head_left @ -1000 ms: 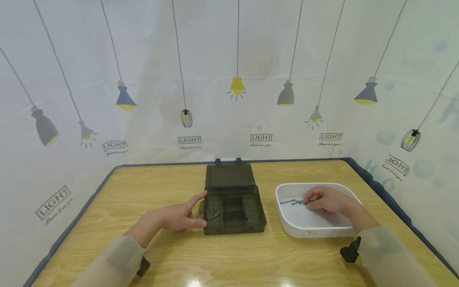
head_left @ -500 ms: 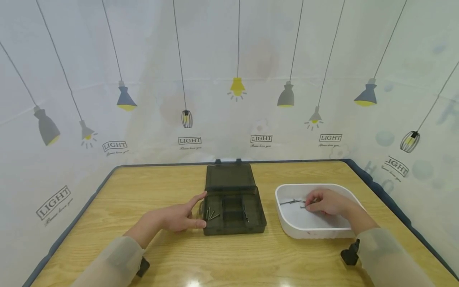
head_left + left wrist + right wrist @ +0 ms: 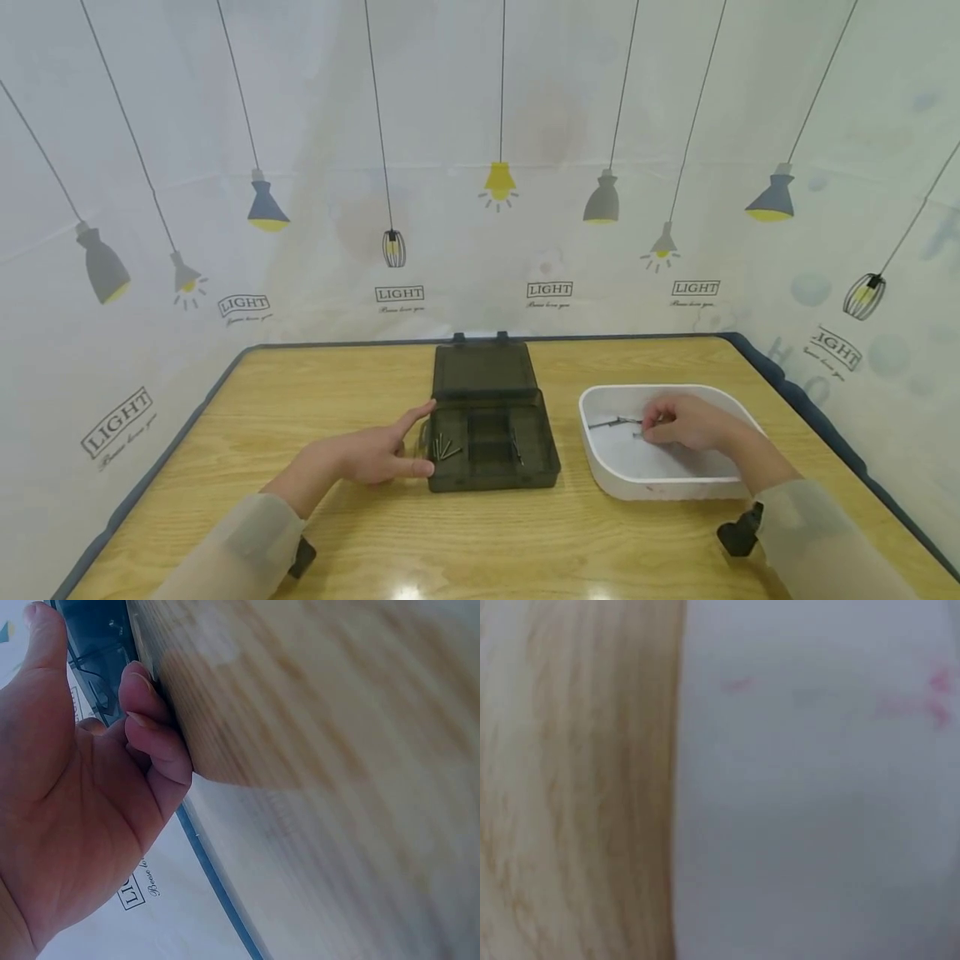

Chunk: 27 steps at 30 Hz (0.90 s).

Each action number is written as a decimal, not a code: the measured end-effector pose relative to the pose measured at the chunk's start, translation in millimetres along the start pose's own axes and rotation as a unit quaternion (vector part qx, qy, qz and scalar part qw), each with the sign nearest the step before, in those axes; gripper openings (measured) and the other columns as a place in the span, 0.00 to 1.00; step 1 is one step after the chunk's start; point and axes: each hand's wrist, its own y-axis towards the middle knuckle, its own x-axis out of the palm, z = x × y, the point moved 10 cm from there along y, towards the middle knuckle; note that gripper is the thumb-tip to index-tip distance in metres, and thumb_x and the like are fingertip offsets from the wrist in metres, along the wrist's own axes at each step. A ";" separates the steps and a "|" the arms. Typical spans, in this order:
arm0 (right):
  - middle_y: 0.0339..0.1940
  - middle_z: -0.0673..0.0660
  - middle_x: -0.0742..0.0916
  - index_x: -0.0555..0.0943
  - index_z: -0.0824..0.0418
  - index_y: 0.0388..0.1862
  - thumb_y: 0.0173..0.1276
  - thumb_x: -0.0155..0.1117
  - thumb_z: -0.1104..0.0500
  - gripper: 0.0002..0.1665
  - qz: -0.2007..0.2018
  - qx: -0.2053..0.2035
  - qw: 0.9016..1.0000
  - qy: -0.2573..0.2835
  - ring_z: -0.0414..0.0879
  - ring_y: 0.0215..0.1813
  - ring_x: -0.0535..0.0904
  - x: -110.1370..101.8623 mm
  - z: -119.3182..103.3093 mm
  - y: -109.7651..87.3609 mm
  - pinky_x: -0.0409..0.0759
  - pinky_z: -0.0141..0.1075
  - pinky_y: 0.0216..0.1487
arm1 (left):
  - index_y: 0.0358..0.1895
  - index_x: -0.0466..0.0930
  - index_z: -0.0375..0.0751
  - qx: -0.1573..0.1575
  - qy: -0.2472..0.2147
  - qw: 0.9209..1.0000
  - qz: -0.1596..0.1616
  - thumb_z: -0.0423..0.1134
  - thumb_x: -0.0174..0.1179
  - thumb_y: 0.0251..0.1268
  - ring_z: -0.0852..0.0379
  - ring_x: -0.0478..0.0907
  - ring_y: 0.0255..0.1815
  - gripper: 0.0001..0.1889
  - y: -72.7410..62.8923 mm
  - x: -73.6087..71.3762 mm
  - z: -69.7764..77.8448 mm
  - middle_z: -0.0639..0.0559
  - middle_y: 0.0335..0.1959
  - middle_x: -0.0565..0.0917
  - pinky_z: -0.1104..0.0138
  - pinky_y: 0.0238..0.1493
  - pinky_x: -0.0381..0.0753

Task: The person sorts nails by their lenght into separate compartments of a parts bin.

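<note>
Slim fasteners (image 3: 618,421) lie left-to-right in the white tray (image 3: 660,490), just left of the nearer right hand (image 3: 688,423), fingers (image 3: 660,407) bent, any grip unclear; the left hand (image 3: 375,454), fingers spread, touches the dark box (image 3: 495,482)

Wooden table (image 3: 480,533) — open box (image 3: 491,442), tray (image 3: 667,488)

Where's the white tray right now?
In the head view, the white tray sits on the table, right of the dark case, with the right hand inside.
</note>
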 end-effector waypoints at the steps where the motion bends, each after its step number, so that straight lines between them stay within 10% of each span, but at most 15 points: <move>1: 0.40 0.52 0.84 0.86 0.56 0.45 0.78 0.72 0.56 0.05 0.002 -0.001 1.000 -0.002 0.48 0.43 0.76 -1.0 -1.9 -0.8 0.72 0.41 0.43 | 0.93 0.30 0.62 -0.001 0.000 1.000 0.000 0.65 0.65 0.78 0.54 0.75 0.21 0.57 0.2 0.2 -0.2 0.49 0.24 0.81 0.59 0.35 0.78; 27: 0.58 0.62 0.88 0.84 0.58 0.65 0.83 0.68 0.49 0.20 0.063 -0.066 0.985 0.144 0.53 0.41 0.83 0.7 -80.3 -9.3 0.83 0.42 0.40 | 0.92 0.30 0.64 -0.009 -0.002 1.000 -0.001 0.64 0.65 0.78 0.54 0.74 0.21 0.57 1.4 0.7 -1.6 0.48 0.25 0.80 0.59 0.34 0.78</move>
